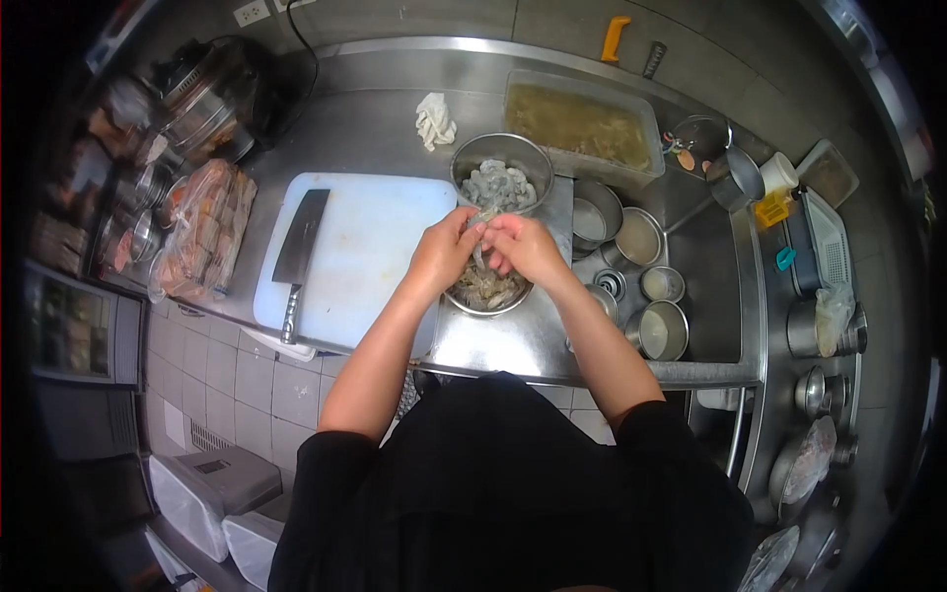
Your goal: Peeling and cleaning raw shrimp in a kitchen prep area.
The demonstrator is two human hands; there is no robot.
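Observation:
Between the fingertips of my left hand (444, 250) and my right hand (530, 248) is a greyish raw shrimp (478, 256), partly hidden by the fingers. Both hands hover over two steel bowls. The far steel bowl (460, 157) contains peeled grey shrimp (499, 185). In the near steel bowl (484, 313) lie brownish shrimp or shells (484, 287); my hands cover part of it, so I cannot tell which. To the left is a white cutting board (377, 251), with a cleaver (302, 238) resting along its left side.
A crumpled white cloth (435, 120) lies behind the board. A clear plastic tub (584, 122) of murky liquid stands at the back. Several steel pots, including one pot (658, 331), sit in the sink (706, 296) at right. A bagged food pack (203, 233) rests at far left.

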